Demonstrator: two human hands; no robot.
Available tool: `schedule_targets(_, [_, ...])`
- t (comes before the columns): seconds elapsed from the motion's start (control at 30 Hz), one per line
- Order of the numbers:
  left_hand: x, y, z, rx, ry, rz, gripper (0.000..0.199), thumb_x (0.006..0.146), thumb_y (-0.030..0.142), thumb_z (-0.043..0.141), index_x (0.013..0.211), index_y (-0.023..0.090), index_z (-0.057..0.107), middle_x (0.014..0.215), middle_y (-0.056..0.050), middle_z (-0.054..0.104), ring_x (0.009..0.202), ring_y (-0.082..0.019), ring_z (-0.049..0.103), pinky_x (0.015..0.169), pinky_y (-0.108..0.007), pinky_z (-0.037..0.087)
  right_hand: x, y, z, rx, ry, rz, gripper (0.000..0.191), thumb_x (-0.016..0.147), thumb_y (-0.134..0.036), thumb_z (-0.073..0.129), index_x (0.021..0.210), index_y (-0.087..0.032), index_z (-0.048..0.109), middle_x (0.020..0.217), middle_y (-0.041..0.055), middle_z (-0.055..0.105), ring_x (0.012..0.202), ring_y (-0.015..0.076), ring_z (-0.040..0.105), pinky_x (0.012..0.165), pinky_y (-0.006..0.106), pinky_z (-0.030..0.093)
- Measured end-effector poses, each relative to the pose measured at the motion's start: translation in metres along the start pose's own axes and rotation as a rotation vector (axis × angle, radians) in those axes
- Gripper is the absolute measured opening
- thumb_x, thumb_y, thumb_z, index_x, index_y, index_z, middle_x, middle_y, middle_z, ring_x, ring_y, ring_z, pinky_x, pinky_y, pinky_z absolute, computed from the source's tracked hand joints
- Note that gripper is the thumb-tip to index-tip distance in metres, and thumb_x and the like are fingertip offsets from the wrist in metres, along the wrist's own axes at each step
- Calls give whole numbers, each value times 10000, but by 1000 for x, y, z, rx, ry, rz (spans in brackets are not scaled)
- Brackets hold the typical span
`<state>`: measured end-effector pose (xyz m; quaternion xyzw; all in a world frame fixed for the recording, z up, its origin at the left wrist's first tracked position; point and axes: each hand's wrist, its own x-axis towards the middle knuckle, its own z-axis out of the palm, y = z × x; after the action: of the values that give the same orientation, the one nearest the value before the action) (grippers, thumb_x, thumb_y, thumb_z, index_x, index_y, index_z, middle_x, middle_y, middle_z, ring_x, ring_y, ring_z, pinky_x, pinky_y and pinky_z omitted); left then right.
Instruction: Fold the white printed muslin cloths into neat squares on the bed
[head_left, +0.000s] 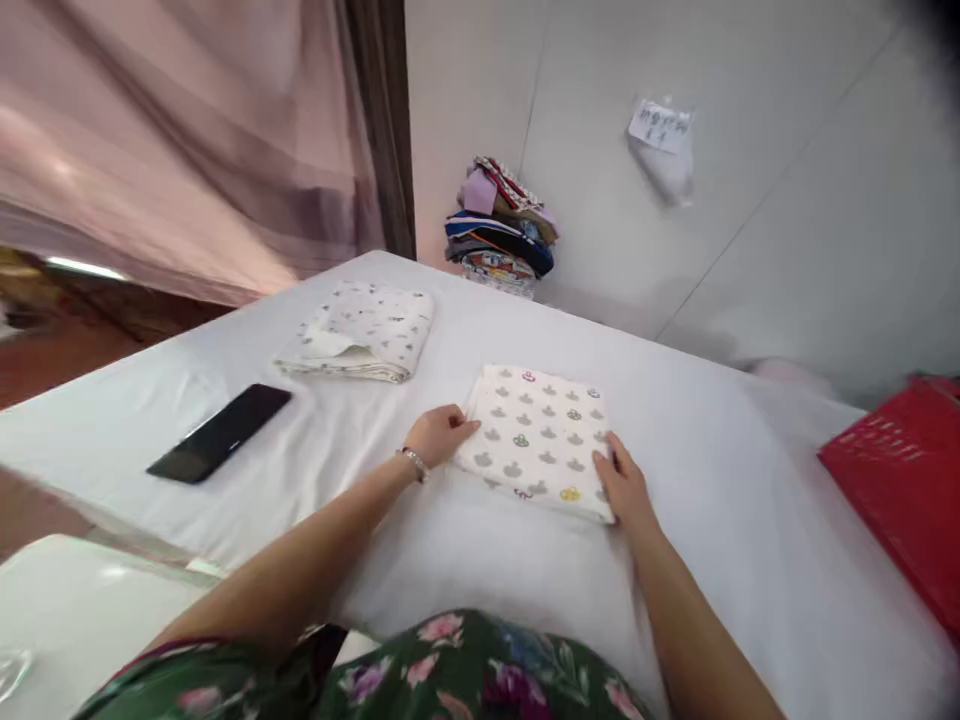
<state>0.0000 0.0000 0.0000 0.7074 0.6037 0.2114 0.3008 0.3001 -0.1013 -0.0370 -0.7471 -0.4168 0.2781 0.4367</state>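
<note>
A folded white cloth printed with grey, pink, green and yellow shapes lies flat on the white-covered table in front of me. My left hand is at its left edge, fingers curled and thumb on the fabric, closed on the edge. On the opposite side, my right hand grips the right edge near the front corner, with its thumb on top and the other fingers along the side. Farther back to the left rests another folded cloth, white with small dark prints, one corner of its layers turned up.
A black phone lies on the white tablecloth to the left. Folded fabrics are piled in a stack beyond the far edge. A red bag stands at the right. A pink curtain hangs at the left.
</note>
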Motion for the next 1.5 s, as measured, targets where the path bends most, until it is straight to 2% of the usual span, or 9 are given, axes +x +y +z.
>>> schedule_targets(0.17, [-10, 1, -3, 18, 61, -25, 276, 748, 470, 516, 702, 201, 558, 674, 6, 585, 642, -141, 526, 585, -247, 347, 1, 4, -2, -205, 47, -250, 526, 785, -448, 508, 1258, -219, 520, 1439, 64, 346, 1325, 246, 309, 1085, 430, 289])
schedule_targets(0.27, [-11, -2, -2, -9, -8, -42, 257, 768, 429, 495, 677, 200, 566, 627, 14, 571, 613, -136, 514, 575, -247, 343, -2, -11, -3, -275, 37, -435, 435, 800, -402, 504, 1161, -177, 598, 1351, 108, 454, 1267, 251, 389, 1027, 427, 372])
schedule_targets(0.37, [-10, -5, 0, -62, -40, -37, 215, 753, 385, 518, 660, 196, 560, 591, 30, 552, 578, -122, 496, 572, -239, 344, -8, -41, 6, -244, -65, -542, 340, 812, -352, 501, 1079, -193, 640, 1226, 93, 566, 1168, 227, 490, 965, 402, 428])
schedule_targets(0.53, [-9, -9, 3, -147, -55, -14, 157, 724, 335, 536, 674, 191, 570, 590, 38, 552, 557, -107, 482, 562, -227, 351, -14, -94, 55, -243, -354, -636, 276, 847, -240, 460, 1047, -244, 650, 1059, 28, 644, 993, 158, 570, 865, 313, 459])
schedule_targets(0.7, [-8, -14, -1, -143, -84, 51, 147, 695, 292, 531, 711, 189, 636, 601, 27, 548, 574, -112, 486, 564, -226, 365, -7, -119, 108, -449, -478, -781, 319, 849, -119, 433, 1064, -208, 653, 967, 46, 640, 942, 154, 534, 856, 283, 410])
schedule_targets(0.93, [-6, -18, -9, -137, -134, 136, 242, 691, 359, 528, 739, 201, 706, 708, -3, 603, 653, -133, 534, 614, -235, 401, 4, -124, 127, -808, -587, -913, 263, 829, -125, 497, 1009, -224, 662, 821, 49, 571, 850, 174, 496, 759, 272, 369])
schedule_targets(1.23, [-11, -13, -12, -159, -170, 115, 368, 699, 517, 503, 597, 185, 626, 632, 4, 562, 582, -128, 488, 566, -247, 353, 1, -109, 125, -588, -467, -901, 162, 867, -146, 459, 874, -194, 614, 870, 28, 586, 856, 151, 499, 762, 255, 378])
schedule_targets(1.4, [-11, -13, -7, -219, -243, 63, 371, 679, 511, 508, 526, 175, 546, 481, 34, 413, 499, -106, 380, 508, -242, 295, -1, -108, 125, -519, -452, -894, 143, 848, -135, 473, 858, -198, 600, 866, 23, 581, 855, 153, 509, 763, 260, 388])
schedule_targets(1.5, [-8, -17, -5, -308, -291, 29, 371, 670, 500, 502, 534, 161, 568, 471, 33, 415, 506, -107, 380, 512, -239, 305, -3, -109, 124, -488, -440, -879, 146, 852, -145, 464, 852, -200, 599, 854, 26, 578, 855, 154, 514, 767, 264, 392])
